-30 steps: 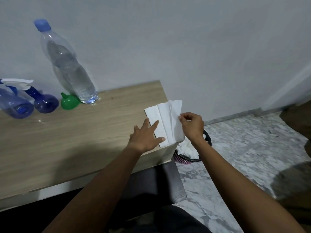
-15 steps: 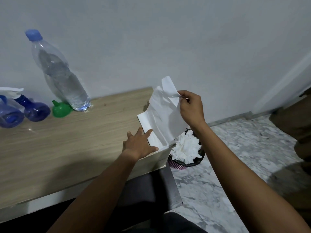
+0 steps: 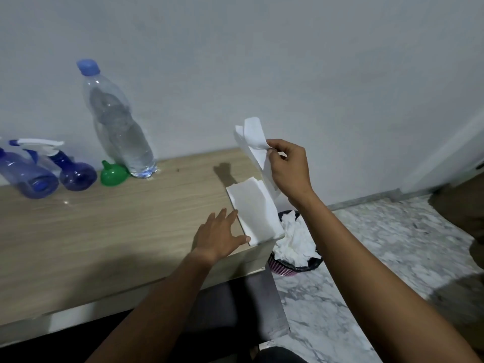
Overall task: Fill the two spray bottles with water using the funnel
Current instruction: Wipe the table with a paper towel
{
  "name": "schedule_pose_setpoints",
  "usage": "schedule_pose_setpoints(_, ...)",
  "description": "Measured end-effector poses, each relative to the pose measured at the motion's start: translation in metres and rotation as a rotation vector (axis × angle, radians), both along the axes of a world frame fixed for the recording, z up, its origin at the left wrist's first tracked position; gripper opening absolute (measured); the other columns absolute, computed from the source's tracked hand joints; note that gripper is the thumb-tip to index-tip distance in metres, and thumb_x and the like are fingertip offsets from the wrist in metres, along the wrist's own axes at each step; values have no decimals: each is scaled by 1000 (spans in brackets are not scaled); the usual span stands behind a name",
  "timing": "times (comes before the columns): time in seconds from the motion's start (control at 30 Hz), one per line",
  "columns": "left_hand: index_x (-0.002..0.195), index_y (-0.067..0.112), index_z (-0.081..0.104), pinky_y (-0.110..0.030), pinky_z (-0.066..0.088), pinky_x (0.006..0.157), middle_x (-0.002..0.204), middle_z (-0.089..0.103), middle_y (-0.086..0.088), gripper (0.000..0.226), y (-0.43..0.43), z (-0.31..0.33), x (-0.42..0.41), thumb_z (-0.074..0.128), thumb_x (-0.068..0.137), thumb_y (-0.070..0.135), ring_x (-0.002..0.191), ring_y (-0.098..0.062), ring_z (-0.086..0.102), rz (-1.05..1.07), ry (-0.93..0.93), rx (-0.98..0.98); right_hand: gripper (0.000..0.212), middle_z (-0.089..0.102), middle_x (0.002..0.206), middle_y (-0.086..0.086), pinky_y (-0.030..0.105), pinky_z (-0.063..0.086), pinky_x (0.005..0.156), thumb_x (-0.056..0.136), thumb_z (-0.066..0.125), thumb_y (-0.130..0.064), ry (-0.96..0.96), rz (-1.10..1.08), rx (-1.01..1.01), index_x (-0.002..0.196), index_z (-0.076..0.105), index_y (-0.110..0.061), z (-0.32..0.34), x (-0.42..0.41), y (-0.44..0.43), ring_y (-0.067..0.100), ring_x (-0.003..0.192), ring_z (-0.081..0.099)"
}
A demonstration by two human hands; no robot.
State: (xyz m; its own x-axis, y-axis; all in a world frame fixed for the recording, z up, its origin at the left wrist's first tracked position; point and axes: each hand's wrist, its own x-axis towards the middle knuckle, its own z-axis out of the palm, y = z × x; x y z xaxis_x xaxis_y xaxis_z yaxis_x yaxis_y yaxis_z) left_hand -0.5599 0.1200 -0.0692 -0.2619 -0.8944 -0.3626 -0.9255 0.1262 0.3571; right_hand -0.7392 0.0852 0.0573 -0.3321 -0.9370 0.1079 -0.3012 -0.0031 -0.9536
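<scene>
Two blue spray bottles with white trigger heads stand at the far left of the wooden table. A green funnel lies mouth-down beside them. Behind it stands a clear water bottle with a blue cap. My right hand pinches a white tissue sheet and holds it up above a tissue stack at the table's right corner. My left hand lies flat against the stack's near-left edge, fingers straight.
A pink bin with a black liner, full of crumpled white tissue, sits on the marble floor just right of the table. A pale wall runs close behind the table. A dark stool is under the table edge.
My right hand has lifted one tissue sheet up off the stack, higher in each frame. My left hand has slid back to the stack's near-left edge.
</scene>
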Motion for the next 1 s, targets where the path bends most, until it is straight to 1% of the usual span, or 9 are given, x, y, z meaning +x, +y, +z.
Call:
schedule_pose_setpoints(0.07, 157, 32, 25, -46, 28, 120, 168, 18, 1, 87, 1, 2, 14, 59, 85, 67, 153, -26, 17, 0, 24, -11, 31, 73, 118, -7, 31, 57, 84, 100, 51, -12, -13, 43, 4, 121, 73, -16, 0, 18, -5, 22, 88, 71)
schedule_pose_setpoints(0.13, 155, 30, 33, -43, 27, 120, 166, 22, 2, 80, 2, 3, 30, 59, 87, 64, 153, -24, 20, 37, 48, -27, 31, 73, 119, -7, 32, 58, 86, 100, 51, -12, -8, 102, 28, 122, 73, -16, -2, 39, -9, 25, 90, 71)
schedule_pose_setpoints(0.27, 151, 31, 42, -35, 24, 120, 164, 29, 4, 66, 5, 7, 87, 61, 92, 53, 152, -22, 23, 176, 70, -42, 29, 66, 116, -13, 24, 50, 96, 98, 55, -6, 45, 231, 90, 120, 72, -11, -25, 90, -14, 10, 106, 64)
schedule_pose_setpoints(0.33, 149, 30, 46, -31, 23, 119, 162, 33, 2, 62, 11, 9, 125, 65, 91, 46, 150, -23, 27, 279, 71, -56, 29, 66, 115, -10, 27, 49, 101, 96, 57, -4, 92, 307, 122, 120, 72, -9, -41, 122, -15, 11, 110, 63)
schedule_pose_setpoints(0.47, 146, 25, 50, -33, 28, 119, 159, 39, -4, 62, 29, 17, 208, 69, 89, 39, 145, -25, 35, 437, 24, -66, 31, 73, 118, 1, 21, 45, 89, 93, 57, -1, 199, 458, 168, 118, 74, -8, -65, 195, -18, 14, 99, 64)
schedule_pose_setpoints(0.63, 149, 28, 45, -37, 31, 119, 162, 34, -6, 68, 31, 32, 307, 70, 88, 44, 146, -26, 36, 545, -36, -28, 33, 74, 120, 5, 25, 48, 94, 91, 57, -2, 226, 533, 169, 119, 74, -9, -78, 291, -25, 21, 104, 68)
schedule_pose_setpoints(0.83, 155, 28, 32, -36, 22, 123, 167, 18, -2, 81, 21, 31, 408, 72, 86, 39, 153, -25, 21, 594, -44, 72, 33, 75, 115, 6, 29, 50, 95, 90, 57, 0, 233, 546, 194, 116, 75, -9, -103, 394, -36, 23, 104, 69)
schedule_pose_setpoints(0.93, 158, 26, 23, -37, 18, 124, 169, 10, -1, 95, 19, 17, 442, 75, 82, 49, 154, -26, 13, 505, -109, 158, 32, 77, 105, 4, 35, 54, 91, 87, 56, 0, 272, 548, 217, 107, 77, -13, -124, 427, -32, 24, 98, 70)
schedule_pose_setpoints(1.0, 159, 26, 23, -37, 18, 123, 169, 10, 1, 103, 21, 9, 452, 78, 77, 54, 154, -27, 14, 456, -120, 185, 30, 78, 101, 5, 38, 54, 85, 85, 56, -1, 379, 558, 189, 103, 78, -13, -138, 440, -29, 29, 94, 69)
